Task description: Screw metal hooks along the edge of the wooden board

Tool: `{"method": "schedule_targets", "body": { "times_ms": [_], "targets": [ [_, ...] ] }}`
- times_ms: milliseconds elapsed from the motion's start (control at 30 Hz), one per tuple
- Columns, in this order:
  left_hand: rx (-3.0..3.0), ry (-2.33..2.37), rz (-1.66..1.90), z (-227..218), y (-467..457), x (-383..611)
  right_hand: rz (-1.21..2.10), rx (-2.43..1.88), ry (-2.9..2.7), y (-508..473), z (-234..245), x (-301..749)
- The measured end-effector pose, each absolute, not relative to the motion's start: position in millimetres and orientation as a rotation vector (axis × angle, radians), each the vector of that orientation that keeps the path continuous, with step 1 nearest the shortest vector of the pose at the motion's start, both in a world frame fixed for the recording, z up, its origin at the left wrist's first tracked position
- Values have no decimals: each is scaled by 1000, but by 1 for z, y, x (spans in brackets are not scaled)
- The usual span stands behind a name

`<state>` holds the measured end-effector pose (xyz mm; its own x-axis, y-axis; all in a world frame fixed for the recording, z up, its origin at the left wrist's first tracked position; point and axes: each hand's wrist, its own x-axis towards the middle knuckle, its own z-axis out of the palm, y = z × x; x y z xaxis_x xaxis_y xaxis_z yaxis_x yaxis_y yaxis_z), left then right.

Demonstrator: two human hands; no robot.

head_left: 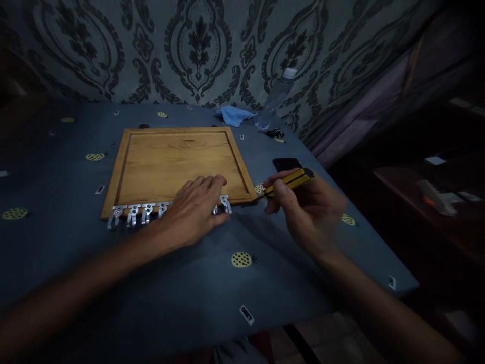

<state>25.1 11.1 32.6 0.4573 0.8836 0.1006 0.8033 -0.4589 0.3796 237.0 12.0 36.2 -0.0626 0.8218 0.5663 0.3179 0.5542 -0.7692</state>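
A framed wooden board lies flat on the table, with a metal hook rail along its near edge. The rail carries several silvery hooks. My left hand rests over the right part of the rail and holds it against the board, fingers on the wood and thumb at the near side. Some hooks are hidden under that hand. To the right of the board's near corner, my right hand is closed around a screwdriver with a yellow and black handle. Its thin dark shaft points left toward the corner.
The table has a blue cover with printed pineapples. Beyond the board are a blue cloth, a clear bottle and a small dark object. A black phone-like object lies behind my right hand. Patterned wallpaper backs the table.
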Motion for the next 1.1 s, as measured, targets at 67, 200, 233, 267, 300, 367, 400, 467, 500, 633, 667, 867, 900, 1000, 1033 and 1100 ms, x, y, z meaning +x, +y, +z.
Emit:
{"method": "schedule_targets", "body": {
  "times_ms": [67, 200, 233, 267, 300, 367, 400, 467, 500, 633, 667, 867, 900, 1000, 1033, 1100],
  "targets": [
    [2455, 1465, 407, 39, 10, 18, 578, -953, -1568, 15, 37, 234],
    [2561, 1469, 496, 49, 6, -7, 622, -936, -1485, 21, 38, 226],
    [2586, 1460, 534, 50, 3, -14, 637, -933, -1474, 23, 38, 224],
    [2612, 1451, 578, 50, 0, -21, 653, -930, -1466, 24, 38, 223],
    [2645, 1430, 622, 50, -4, -29, 669, -925, -1461, 25, 38, 221],
    [2698, 1414, 686, 48, -13, -41, 685, -911, -1454, 28, 36, 218],
    [2712, 1415, 700, 46, -19, -47, 684, -906, -1454, 29, 34, 217],
    [2724, 1442, 719, 43, -30, -55, 667, -904, -1450, 31, 32, 215],
    [2746, 1425, 715, 42, -35, -57, 655, -908, -1447, 32, 30, 215],
    [2834, 1448, 665, 40, -46, -58, 605, -929, -1403, 33, 24, 215],
    [2854, 1449, 661, 40, -46, -56, 596, -929, -1391, 33, 23, 215],
    [2794, 1475, 680, 45, -28, -23, 522, -953, -1392, 30, 15, 221],
    [2787, 1451, 668, 46, -23, -16, 522, -953, -1401, 29, 14, 222],
    [2749, 1390, 613, 45, -9, 5, 545, -946, -1435, 26, 14, 224],
    [2730, 1381, 600, 43, -4, 11, 555, -947, -1446, 25, 14, 225],
    [2678, 1390, 544, 40, 4, 21, 577, -955, -1469, 24, 14, 227]
  ]
}}
